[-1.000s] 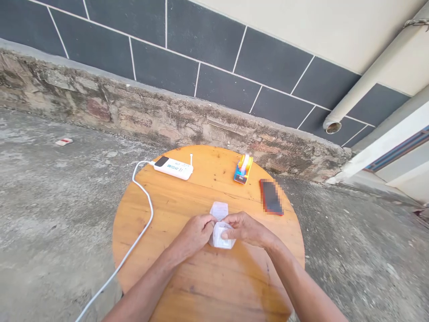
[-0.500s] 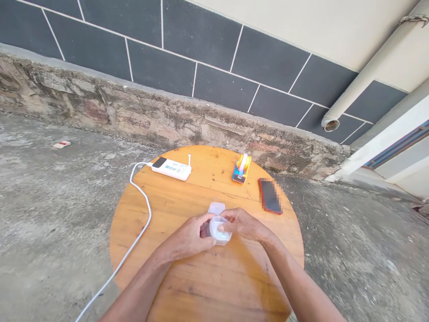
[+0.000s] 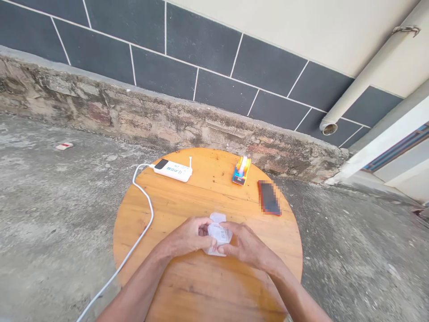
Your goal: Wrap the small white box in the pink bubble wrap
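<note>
Sitting between both hands, over the middle of the round wooden table point(image 3: 187, 201): a translucent plastic package point(image 3: 219, 233), printed label on it, flap-like part point(image 3: 218, 218) sticking out on the far side. Can't tell if its underside touches the wood.

Left hand point(image 3: 192, 236) grips it from the left, fingers curled, thumb on the near side. Right hand point(image 3: 246, 243) grips it from the right, fingers on top, thumb low.

Main risk, my read: thin, slick-looking plastic. Squeeze too hard, walls buckle or crease. Uneven pull between hands, it twists or tears at the flap. Grip too light, it slips out; can't see what's inside, so can't say what would spill.

Further out: yellow-and-blue tape dispenser point(image 3: 241, 172) beyond the hands, dark phone-like slab point(image 3: 270, 199) near the right rim. A wide right elbow or sleeve-height sweep could nudge the slab off.

Left side: white device point(image 3: 172, 171) near the far rim, white cable point(image 3: 153, 216) running over the table and off the left edge. Left forearm snagging that cable could drag the device.
</note>
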A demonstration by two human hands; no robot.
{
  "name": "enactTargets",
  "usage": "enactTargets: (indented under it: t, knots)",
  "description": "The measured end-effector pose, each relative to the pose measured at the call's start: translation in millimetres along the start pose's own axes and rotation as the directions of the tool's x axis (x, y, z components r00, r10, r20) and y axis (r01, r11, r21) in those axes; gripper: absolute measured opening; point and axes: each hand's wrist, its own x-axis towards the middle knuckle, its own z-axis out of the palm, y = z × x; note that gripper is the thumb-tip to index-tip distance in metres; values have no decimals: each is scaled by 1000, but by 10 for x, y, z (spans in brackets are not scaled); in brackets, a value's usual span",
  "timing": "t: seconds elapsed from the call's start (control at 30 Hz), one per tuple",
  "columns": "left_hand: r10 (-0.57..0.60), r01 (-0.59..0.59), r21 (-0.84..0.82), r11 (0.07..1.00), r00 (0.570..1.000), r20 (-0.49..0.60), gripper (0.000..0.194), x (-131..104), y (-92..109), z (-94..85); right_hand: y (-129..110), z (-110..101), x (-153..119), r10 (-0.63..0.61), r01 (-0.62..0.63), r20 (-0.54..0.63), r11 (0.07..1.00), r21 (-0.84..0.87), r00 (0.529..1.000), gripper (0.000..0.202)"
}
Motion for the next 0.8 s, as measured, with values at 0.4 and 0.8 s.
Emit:
enactTargets:
  t: [0.4, 0.8]
  knots:
    - [111, 21, 377, 926, 939, -326, 30, 73, -58, 14, 277, 96, 147, 90, -81, -58, 985, 153, 994, 35]
    - [181, 42, 490, 871, 900, -398, 21, 138, -163, 33, 374, 451, 192, 70, -10, -462, 991, 130, 884, 25]
